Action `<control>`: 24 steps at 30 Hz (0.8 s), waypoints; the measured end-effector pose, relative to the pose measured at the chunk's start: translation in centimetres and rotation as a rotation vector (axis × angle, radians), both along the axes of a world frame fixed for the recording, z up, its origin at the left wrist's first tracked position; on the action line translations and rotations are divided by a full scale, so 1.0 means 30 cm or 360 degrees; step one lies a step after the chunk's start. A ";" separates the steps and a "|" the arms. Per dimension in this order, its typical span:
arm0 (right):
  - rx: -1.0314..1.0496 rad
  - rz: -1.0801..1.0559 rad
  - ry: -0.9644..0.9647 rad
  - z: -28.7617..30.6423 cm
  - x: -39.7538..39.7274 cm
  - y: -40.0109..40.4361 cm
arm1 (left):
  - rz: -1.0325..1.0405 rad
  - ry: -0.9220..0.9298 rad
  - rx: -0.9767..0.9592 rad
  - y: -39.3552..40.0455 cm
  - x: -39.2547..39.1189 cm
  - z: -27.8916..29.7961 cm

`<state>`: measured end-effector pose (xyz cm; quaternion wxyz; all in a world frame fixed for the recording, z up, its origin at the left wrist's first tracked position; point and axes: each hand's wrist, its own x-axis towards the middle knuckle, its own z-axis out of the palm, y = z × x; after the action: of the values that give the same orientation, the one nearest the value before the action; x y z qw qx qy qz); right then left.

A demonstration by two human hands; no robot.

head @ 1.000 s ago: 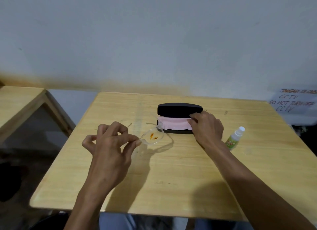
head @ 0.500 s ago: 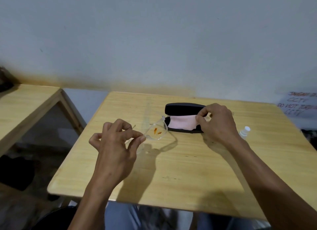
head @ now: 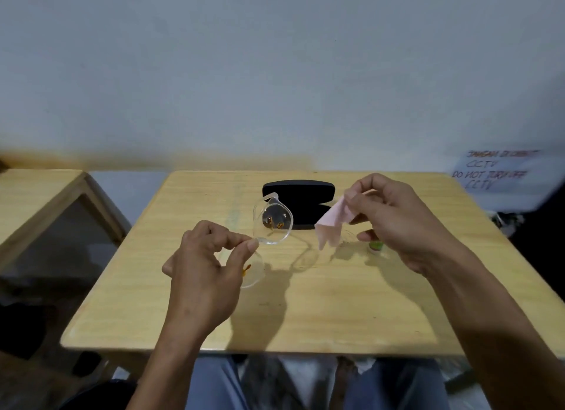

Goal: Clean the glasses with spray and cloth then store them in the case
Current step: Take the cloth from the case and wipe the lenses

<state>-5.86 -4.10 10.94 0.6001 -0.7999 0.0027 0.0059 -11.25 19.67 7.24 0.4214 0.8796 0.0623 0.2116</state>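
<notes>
Holding the glasses (head: 273, 224) aloft, the left hand (head: 208, 275) pinches the clear frame at its edge, leaving both lenses free for wiping. At 3 o'clock from them, the right hand (head: 394, 220) grips a corner of the pink cloth (head: 331, 223), which hangs free. At 12 o'clock on the worktop (head: 336, 302), the black case (head: 298, 192) lies open, ready for storage; the spray bottle (head: 375, 246) is mostly hidden beneath the right hand.
</notes>
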 end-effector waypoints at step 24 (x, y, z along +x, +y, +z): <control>-0.0387 0.0378 -0.0157 0.016 -0.006 0.010 | -0.0014 0.0021 -0.0541 0.003 0.001 0.008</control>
<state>-6.06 -3.79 11.43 0.4935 -0.8606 -0.1205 0.0370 -11.22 19.77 7.48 0.5645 0.7974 0.0960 0.1905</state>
